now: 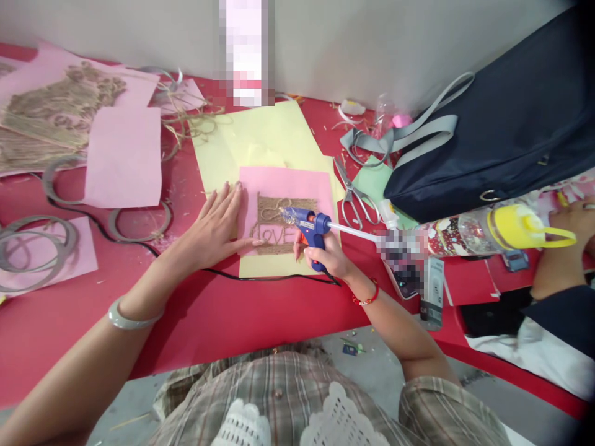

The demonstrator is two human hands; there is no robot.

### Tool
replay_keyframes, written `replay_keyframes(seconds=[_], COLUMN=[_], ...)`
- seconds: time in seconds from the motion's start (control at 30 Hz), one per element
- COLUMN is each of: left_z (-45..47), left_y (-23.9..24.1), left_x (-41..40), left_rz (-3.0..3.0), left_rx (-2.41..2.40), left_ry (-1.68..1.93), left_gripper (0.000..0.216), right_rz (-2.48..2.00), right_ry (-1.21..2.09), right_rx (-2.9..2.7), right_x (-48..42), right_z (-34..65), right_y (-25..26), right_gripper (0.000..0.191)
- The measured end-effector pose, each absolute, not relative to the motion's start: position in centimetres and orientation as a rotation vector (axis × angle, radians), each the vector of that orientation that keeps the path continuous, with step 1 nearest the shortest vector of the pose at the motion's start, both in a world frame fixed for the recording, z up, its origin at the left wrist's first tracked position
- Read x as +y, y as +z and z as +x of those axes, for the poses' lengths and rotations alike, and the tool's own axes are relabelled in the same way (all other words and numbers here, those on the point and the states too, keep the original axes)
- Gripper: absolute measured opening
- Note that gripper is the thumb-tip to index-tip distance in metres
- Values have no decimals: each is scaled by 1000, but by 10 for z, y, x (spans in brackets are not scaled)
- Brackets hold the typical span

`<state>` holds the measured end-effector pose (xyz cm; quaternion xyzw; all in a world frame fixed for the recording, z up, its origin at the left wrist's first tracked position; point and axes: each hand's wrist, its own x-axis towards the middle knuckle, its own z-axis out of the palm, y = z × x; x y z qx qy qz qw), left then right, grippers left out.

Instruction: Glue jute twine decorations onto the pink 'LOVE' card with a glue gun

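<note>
My right hand [325,251] is wrapped round a blue hot glue gun [317,232], with a long white glue stick [353,231] poking out of its back. The nozzle points left, over twine work on a pink card [288,176]. On that card, brown twine [297,249] forms bands and the letters "LOVE", partly hidden by the gun. My left hand [216,226] lies flat with fingers spread at the card's left edge, holding nothing. Yellow paper [251,133] lies beneath the card.
Scissors [356,195] lie right of the card, near a water bottle [465,235] and a dark blue bag [502,124]. Rings of grey ribbon [139,238] and larger twine work [60,118] are at left. A black cord [260,278] crosses the red table [209,328]. Another person's arm [564,254] rests far right.
</note>
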<state>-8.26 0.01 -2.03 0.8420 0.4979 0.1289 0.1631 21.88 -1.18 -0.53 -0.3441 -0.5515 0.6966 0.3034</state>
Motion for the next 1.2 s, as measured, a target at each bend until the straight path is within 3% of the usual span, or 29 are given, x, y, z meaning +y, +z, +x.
replay_keyframes(seconds=[1.2], left_z=[-80], left_y=[-20], left_x=[0], left_rz=[2410], left_rx=[1409], left_ry=[370], left_gripper=[112], right_rz=[-948], right_ry=[1854], right_rx=[-1456], right_x=[-12], right_z=[218], right_y=[2], right_gripper=[23])
